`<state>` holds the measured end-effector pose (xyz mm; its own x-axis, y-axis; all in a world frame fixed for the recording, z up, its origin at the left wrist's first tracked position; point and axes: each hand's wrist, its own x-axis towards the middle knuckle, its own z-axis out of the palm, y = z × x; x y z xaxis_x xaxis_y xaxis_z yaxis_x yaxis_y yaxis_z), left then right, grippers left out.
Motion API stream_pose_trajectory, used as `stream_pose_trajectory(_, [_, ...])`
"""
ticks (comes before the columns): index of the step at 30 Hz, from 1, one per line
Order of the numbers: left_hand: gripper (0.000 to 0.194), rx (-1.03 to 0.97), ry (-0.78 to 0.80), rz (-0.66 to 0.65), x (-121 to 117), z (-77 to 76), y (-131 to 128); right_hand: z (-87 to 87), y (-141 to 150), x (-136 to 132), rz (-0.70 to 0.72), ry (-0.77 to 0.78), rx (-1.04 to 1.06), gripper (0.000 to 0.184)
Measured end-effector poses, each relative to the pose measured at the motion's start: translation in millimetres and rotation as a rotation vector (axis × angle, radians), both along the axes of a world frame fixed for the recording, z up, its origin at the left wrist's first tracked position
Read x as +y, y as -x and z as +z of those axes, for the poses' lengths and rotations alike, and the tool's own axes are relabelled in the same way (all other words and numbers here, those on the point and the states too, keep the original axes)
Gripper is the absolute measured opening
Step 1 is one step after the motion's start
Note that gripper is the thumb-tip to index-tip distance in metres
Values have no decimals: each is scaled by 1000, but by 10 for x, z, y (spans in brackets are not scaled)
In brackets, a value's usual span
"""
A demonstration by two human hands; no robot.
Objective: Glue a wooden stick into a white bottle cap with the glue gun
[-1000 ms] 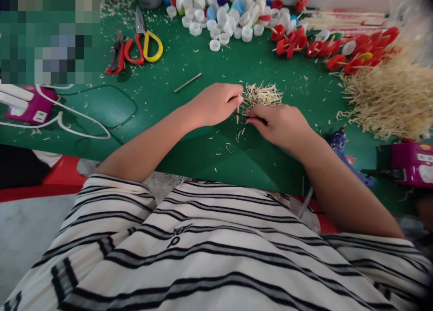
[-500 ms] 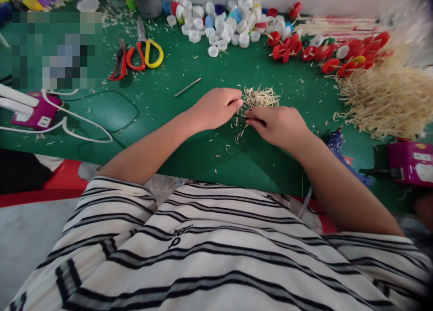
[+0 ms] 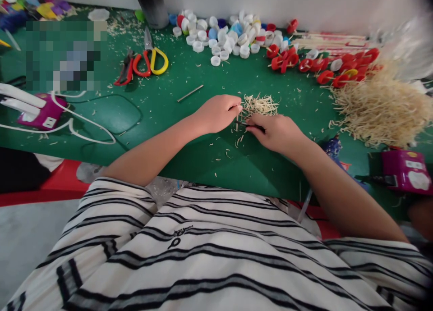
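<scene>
Head view tipped up a touch, hands unmoved relative to shavings pile (image 3: 265, 104). Left hand (image 3: 221, 113) just left of pile, fingers pinched on thin pale stick (image 3: 237, 127). Right hand (image 3: 280, 131) at pile's near edge, fingers clamped on dark slim tool (image 3: 241, 123), tip at the stick; contact unclear. Metal rod (image 3: 190, 93) left of pile, bottle caps (image 3: 229, 43) beyond, bigger shavings heap (image 3: 382, 110) well right.

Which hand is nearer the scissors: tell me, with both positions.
Left. The left hand is to the right of the scissors, closer to the body; the right hand is farther right.
</scene>
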<state>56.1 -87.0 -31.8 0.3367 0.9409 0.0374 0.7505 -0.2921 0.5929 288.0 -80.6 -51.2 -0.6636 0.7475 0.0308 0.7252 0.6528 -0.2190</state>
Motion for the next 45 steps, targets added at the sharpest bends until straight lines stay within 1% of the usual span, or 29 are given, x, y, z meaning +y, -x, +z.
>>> stream_pose_trajectory(4, [39, -15, 13, -10, 2, -2, 43, 22, 36, -12, 2, 18, -12, 26])
stream_pose_trajectory(7, [41, -38, 31, -24, -6, 13, 65, 36, 17, -59, 7, 9, -62, 28])
stream_pose_trajectory(11, [42, -56, 43, -40, -20, 38, 78, -44, -115, -190, 30, -72, -126, 34])
stream_pose_trajectory(15, [42, -53, 36, -38, -33, 59, 56, -111, -186, -256, 12, -115, -48, 39])
stream_pose_trajectory(17, [42, -48, 30, -28, -40, 66, 36, -82, -150, -229, 18, -114, -41, 39])
stream_pose_trajectory(19, [43, -41, 26, -16, -41, 66, 16, -18, -78, -185, 10, -118, -74, 37])
stream_pose_trajectory(21, [43, -34, 24, -2, -35, 58, 2, 55, 9, -149, -20, -122, -149, 37])
stream_pose_trajectory(25, [44, -25, 17, 12, -15, 33, -16, 150, 155, -133, -49, -140, -301, 43])
stream_pose_trajectory(31, [43, -6, 11, 16, -14, 31, -32, 177, 222, -141, -37, -183, -371, 45])
stream_pose_trajectory(38, [38, -8, -24, 5, -7, 8, -37, 162, 268, -202, -93, -153, -419, 43])
stream_pose_trajectory(45, [38, 8, -35, 17, -6, -8, -45, 248, 364, -321, -172, -28, -509, 52])
